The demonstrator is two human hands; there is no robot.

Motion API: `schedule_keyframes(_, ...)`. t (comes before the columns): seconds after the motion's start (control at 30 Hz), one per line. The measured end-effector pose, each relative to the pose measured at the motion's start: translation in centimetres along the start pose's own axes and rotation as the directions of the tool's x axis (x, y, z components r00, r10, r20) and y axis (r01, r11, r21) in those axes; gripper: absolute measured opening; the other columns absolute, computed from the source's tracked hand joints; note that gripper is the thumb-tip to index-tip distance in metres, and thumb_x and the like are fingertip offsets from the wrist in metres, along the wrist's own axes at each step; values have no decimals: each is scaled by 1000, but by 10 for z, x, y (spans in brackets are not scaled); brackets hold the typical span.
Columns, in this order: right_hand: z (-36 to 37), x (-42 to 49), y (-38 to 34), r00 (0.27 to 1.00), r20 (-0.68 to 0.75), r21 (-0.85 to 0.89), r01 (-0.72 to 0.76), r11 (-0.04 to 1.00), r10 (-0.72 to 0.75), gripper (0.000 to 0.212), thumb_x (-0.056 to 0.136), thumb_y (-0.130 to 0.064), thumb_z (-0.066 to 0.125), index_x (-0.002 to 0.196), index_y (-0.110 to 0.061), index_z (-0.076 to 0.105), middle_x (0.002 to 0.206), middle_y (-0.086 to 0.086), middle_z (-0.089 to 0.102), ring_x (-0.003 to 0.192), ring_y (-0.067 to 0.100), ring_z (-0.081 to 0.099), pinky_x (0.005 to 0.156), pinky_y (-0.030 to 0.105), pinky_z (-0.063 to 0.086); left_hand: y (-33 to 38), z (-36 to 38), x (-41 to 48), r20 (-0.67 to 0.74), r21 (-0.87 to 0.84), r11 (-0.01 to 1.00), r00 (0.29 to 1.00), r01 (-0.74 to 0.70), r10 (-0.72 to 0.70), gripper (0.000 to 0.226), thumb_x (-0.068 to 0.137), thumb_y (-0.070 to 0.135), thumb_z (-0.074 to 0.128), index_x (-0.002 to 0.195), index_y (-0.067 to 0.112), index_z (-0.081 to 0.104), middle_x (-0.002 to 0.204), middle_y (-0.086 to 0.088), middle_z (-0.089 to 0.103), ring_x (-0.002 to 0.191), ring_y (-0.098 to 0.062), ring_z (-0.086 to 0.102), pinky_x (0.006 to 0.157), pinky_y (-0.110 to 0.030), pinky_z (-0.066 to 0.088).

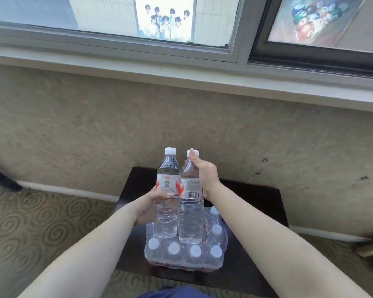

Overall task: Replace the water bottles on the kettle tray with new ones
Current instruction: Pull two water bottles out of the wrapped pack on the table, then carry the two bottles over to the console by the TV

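Observation:
Two clear water bottles with white caps and red-and-white labels are held upright side by side above a shrink-wrapped pack of bottles [186, 252]. My left hand [148, 206] grips the left bottle [168, 190] around its lower label. My right hand [205, 173] is closed around the neck and shoulder of the right bottle [191, 203], thumb up by the cap. The pack's plastic wrap is torn open at the top, and several white caps show in it. No kettle tray is in view.
The pack rests on a low dark table [256, 211] against a beige wall. A window sill [181, 76] runs above. Patterned carpet [41, 222] lies to the left, and a dark object [2, 177] sits at the far left.

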State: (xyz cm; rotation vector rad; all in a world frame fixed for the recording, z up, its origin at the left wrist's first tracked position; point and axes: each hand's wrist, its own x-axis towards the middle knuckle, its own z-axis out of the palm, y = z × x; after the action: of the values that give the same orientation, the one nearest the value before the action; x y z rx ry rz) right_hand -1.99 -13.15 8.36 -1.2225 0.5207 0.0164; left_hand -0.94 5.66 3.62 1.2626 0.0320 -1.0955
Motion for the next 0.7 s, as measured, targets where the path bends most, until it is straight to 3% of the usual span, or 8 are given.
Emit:
schedule_keyframes(0.13,6,11,4,993,38,69,-112,991,109,46,78,-50,73,97,-11,56,83,13,57,81,31,57,89,56,53,-5,0,-11,-12,-38,999,1000,-20,20,75,63,27,77,133,27,49,131,-20,60,117,-40,59,99,-58,46)
schedule_keyframes(0.23,14,16,10,976,128,62,-186,981,177,47,82,-52,69,95,-9,56,81,10,57,83,31,58,91,52,51,-9,1,-23,-42,-57,997,998,-45,43,77,62,26,75,133,23,48,129,-20,62,114,-38,61,100,-57,45)
schedule_keyframes(0.37,31,24,20,946,221,-25,-237,971,237,47,85,-55,63,94,-9,63,91,11,61,84,29,62,91,47,53,-22,-5,-40,-189,-104,991,980,-88,67,77,62,23,73,135,22,47,129,-20,62,118,-41,58,103,-59,42)
schedule_keyframes(0.47,54,23,30,910,303,-57,-281,958,285,48,85,-55,63,97,-8,61,102,20,60,92,35,60,97,55,49,-32,-9,-57,-275,-163,976,957,-145,96,79,57,25,76,131,17,51,115,-17,69,101,-34,67,92,-49,51)
schedule_keyframes(0.53,73,18,38,876,351,-98,-315,944,329,48,82,-55,66,94,-9,60,101,23,63,89,37,63,88,54,53,-39,-14,-70,-334,-212,956,934,-203,124,75,53,25,77,125,19,55,107,-15,73,93,-32,69,85,-45,54)
schedule_keyframes(0.63,104,8,50,829,429,-132,-335,933,358,43,81,-51,69,89,-10,61,88,18,66,80,36,66,77,49,57,-50,-27,-91,-413,-278,911,894,-304,172,63,52,22,77,113,19,60,93,-11,76,80,-27,73,68,-37,59)
schedule_keyframes(0.7,125,0,56,799,482,-147,-330,932,359,41,80,-48,71,87,-9,61,75,13,68,69,32,68,68,42,59,-56,-38,-108,-459,-294,886,867,-357,197,60,52,20,78,109,19,61,91,-10,76,78,-26,74,64,-36,60)
